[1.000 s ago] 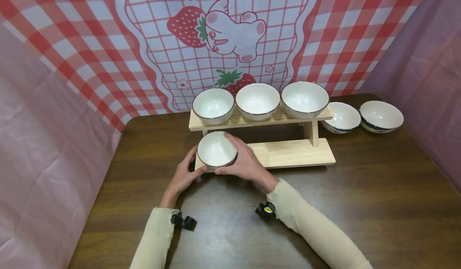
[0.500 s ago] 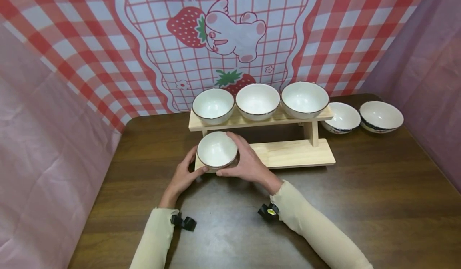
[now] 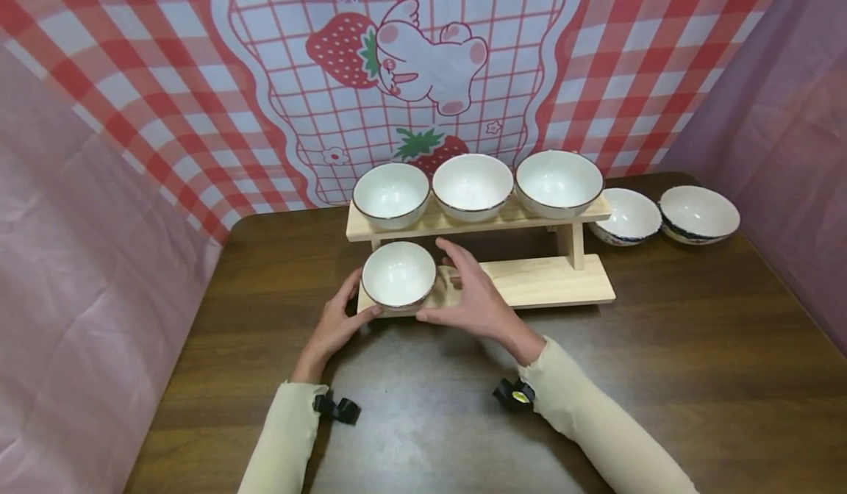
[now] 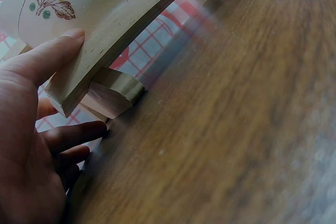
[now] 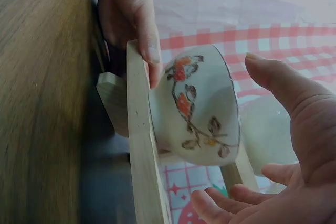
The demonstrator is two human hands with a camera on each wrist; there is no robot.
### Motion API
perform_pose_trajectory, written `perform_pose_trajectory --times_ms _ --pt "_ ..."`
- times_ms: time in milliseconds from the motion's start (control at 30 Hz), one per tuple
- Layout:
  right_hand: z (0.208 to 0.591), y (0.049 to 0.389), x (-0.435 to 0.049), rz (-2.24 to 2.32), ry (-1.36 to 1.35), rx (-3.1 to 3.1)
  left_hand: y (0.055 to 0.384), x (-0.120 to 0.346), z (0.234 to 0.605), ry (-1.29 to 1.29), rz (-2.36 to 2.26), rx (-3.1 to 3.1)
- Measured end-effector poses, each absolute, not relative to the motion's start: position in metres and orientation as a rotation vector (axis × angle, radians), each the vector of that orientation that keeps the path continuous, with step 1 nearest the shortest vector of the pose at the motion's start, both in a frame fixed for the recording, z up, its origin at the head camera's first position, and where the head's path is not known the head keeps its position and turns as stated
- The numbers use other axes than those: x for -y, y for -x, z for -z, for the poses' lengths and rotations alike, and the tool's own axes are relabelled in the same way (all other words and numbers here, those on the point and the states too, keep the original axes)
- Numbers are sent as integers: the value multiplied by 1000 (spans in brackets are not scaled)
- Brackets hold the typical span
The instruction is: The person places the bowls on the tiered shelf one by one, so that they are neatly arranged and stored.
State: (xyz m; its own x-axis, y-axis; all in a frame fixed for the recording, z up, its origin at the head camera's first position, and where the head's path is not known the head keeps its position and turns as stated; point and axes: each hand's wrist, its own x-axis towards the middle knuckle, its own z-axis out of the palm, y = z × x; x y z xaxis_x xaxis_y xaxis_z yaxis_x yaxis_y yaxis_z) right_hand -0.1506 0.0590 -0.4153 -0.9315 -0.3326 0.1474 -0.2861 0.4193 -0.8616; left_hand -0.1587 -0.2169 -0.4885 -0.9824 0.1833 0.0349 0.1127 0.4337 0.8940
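The right hand (image 3: 473, 303) has let go: thumb and fingers spread wide, with a gap between them and the lower bowl (image 3: 399, 277). The left hand (image 3: 334, 325) has its thumb by the bowl's foot at the board's front edge and its other fingers round the left end; whether that grip bears on bowl or board, I cannot tell. The bowl sits upright at the left end of the bottom board of the wooden stand (image 3: 549, 281). The step in hand looks like releasing it; the next move seems to call for drawing the left fingers away without catching the rim. Both forearms reach in from the counter's (image 3: 423, 420) near edge, the right one slanting leftward. Above, a left bowl (image 3: 392, 194), middle bowl (image 3: 473, 185) and right bowl (image 3: 559, 183) line the top board. Two patterned bowls (image 3: 700, 212) stand near the counter's far right corner.
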Motion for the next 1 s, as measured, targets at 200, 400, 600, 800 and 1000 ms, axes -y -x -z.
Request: perform_pose_trajectory --times_ms 200,400,600,800,1000 --pt "415 147 -74 1619 562 -2597 159 216 486 -254 -1624 -2601" --pt "415 144 -91 1634 575 -2627 148 209 460 -253 -1596 -2596" --pt "417 138 -110 1642 570 -2661 143 206 448 -259 -1597 -2588" --pt "421 133 -127 1631 544 -2712 144 207 450 -267 -1615 -2589" --pt "426 128 -144 1652 542 -2800 145 207 452 -260 -1590 -2585"
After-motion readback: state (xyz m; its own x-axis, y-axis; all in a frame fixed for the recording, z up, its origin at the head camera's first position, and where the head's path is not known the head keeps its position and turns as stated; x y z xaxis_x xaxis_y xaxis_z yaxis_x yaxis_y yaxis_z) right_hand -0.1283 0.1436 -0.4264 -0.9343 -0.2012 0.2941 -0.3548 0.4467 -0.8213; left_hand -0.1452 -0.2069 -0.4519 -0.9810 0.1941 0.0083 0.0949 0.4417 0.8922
